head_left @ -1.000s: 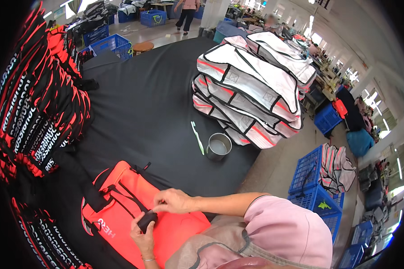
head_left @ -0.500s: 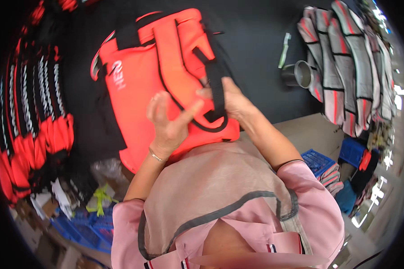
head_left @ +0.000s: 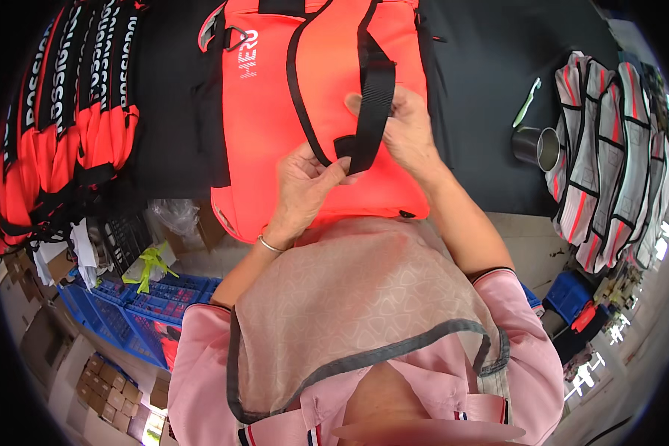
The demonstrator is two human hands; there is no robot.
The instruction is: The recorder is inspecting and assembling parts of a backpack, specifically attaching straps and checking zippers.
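Observation:
A bright orange-red backpack (head_left: 253, 141) with black trim lies flat on the table in front of me, its padded shoulder strap (head_left: 327, 67) on top. A wide black webbing strap (head_left: 379, 85) forms a loop above the bag's lower part. My left hand (head_left: 299, 189) pinches the lower end of this loop between thumb and fingers. Higher up on its right side, my right hand (head_left: 412, 137) grips the webbing, the thumb showing inside the loop and the fingers partly hidden behind it.
Black cloth covers the table (head_left: 483, 141). Several red-and-black straps (head_left: 89, 111) are piled at the left. To the right stand a metal cup (head_left: 535, 147), a toothbrush (head_left: 528, 100) and a stack of grey padded straps (head_left: 609, 156). Blue crates (head_left: 167, 297) sit below the table's left side.
My left hand, open and off the strap before, has closed on the webbing's lower end. The right hand still holds the webbing. The view has shifted, showing the scene from a different angle.

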